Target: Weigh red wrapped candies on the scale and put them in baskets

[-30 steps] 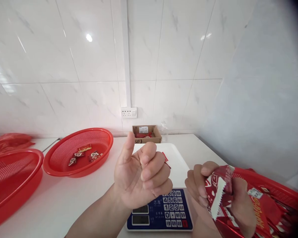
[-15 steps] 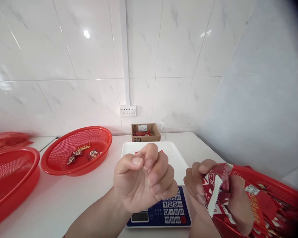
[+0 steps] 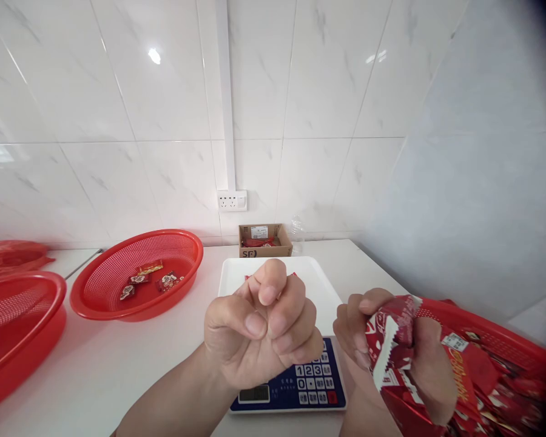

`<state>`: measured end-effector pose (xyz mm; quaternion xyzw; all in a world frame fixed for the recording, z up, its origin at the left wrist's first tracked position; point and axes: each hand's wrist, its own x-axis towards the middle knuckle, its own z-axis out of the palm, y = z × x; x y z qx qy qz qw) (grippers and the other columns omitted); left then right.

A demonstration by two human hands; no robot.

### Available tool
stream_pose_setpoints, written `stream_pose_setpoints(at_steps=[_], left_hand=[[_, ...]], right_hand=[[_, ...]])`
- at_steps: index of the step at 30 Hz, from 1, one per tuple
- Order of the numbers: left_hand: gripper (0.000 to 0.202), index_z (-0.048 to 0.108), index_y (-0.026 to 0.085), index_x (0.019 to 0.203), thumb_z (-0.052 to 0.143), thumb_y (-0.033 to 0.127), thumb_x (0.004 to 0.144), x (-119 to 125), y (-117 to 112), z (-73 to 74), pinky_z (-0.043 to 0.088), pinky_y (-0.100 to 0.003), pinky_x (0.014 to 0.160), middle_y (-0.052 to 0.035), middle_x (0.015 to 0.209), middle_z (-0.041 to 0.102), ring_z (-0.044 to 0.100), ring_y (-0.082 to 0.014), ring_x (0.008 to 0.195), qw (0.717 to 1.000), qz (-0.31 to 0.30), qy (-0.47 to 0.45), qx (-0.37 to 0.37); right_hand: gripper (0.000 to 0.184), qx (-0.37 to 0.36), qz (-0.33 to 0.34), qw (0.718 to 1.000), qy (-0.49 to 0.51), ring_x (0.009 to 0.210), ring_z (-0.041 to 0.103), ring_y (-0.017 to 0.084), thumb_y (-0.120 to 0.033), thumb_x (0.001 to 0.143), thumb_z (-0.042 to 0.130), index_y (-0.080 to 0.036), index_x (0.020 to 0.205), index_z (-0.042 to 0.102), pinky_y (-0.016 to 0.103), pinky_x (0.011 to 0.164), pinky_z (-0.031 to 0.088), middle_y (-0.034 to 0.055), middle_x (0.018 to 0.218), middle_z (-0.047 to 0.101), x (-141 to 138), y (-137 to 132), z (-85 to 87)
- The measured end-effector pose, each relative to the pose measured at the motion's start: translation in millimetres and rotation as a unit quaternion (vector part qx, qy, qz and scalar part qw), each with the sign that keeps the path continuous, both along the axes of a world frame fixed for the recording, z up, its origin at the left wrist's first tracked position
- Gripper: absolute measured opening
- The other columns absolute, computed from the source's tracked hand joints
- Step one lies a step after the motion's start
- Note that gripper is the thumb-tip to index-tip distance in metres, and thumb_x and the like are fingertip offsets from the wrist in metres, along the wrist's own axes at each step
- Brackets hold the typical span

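Note:
My left hand (image 3: pixel 261 331) is raised palm-up over the electronic scale (image 3: pixel 286 315), its fingers curled into a loose fist with the thumb laid across them; nothing shows inside it. My right hand (image 3: pixel 391 346) grips a red and white snack packet (image 3: pixel 391 349) beside the scale's right edge. A small red wrapper (image 3: pixel 293 276) lies on the scale's white pan, mostly hidden behind my left fingers.
A red mesh basket (image 3: pixel 95 303) with several wrapped candies (image 3: pixel 148 279) sits left of the scale. Another red basket (image 3: pixel 13 340) is at the far left. A red basket of packets (image 3: pixel 495 364) is at the right. A small cardboard box (image 3: pixel 264 240) stands by the wall.
My left hand closed from a thumb-up, half-open pose into a fist. The view shifted slightly down and my right hand with the packet drifted a little left.

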<state>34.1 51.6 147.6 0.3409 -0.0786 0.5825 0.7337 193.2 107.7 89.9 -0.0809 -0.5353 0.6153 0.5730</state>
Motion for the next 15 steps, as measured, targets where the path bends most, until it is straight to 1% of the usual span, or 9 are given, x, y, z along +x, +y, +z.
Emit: stream_pose_setpoints(at_steps=[2,5,10,13,15], left_hand=[[0.026,0.037,0.02,0.061,0.059,0.007,0.06,-0.1,0.1,-0.2,0.037,-0.017,0.048,0.0068,0.053,0.039,0.035,-0.0064,0.046,1.0,-0.003,-0.003,0.003],[0.027,0.037,0.02,0.061,0.06,0.006,0.059,-0.2,0.0,-0.1,0.038,-0.017,0.048,0.0066,0.053,0.04,0.035,-0.0065,0.046,1.0,-0.005,-0.003,-0.001],[0.029,0.036,0.021,0.061,0.06,0.005,0.057,-0.7,0.2,-1.7,0.038,-0.017,0.047,0.0065,0.054,0.04,0.034,-0.0069,0.046,1.0,-0.011,-0.002,0.006],[0.03,0.036,0.021,0.062,0.06,0.003,0.058,-1.3,0.4,-3.2,0.038,-0.016,0.049,0.0067,0.055,0.04,0.034,-0.0068,0.048,1.0,-0.015,-0.003,0.016],[0.031,0.035,0.021,0.062,0.06,0.003,0.058,-1.7,0.6,-3.9,0.038,-0.016,0.05,0.0068,0.056,0.04,0.034,-0.0068,0.049,1.0,-0.015,0.001,0.023]], right_hand=[[0.032,-0.011,-0.011,1.0,0.002,0.041,0.034,0.013,-0.052,0.09,0.056,-0.024,0.088,0.072,0.028,0.038,0.028,0.0001,0.053,0.049,-0.2,1.2,-0.4],[0.033,-0.015,-0.008,1.0,0.007,0.04,0.034,0.013,-0.053,0.088,0.057,-0.024,0.086,0.072,0.028,0.037,0.028,0.0003,0.051,0.05,-2.4,1.3,2.7],[0.034,0.016,-0.001,1.0,0.007,0.037,0.04,0.012,-0.052,0.093,0.052,-0.025,0.09,0.073,0.027,0.035,0.027,0.0014,0.052,0.057,-6.1,-1.2,8.8],[0.035,0.027,0.014,1.0,0.003,0.036,0.038,0.011,-0.051,0.095,0.049,-0.026,0.093,0.073,0.026,0.034,0.026,0.0015,0.055,0.059,-5.7,-0.7,7.4],[0.034,0.025,0.018,1.0,0.004,0.037,0.039,0.011,-0.052,0.094,0.05,-0.025,0.092,0.072,0.026,0.035,0.027,0.0014,0.054,0.058,-4.7,0.3,5.2]])
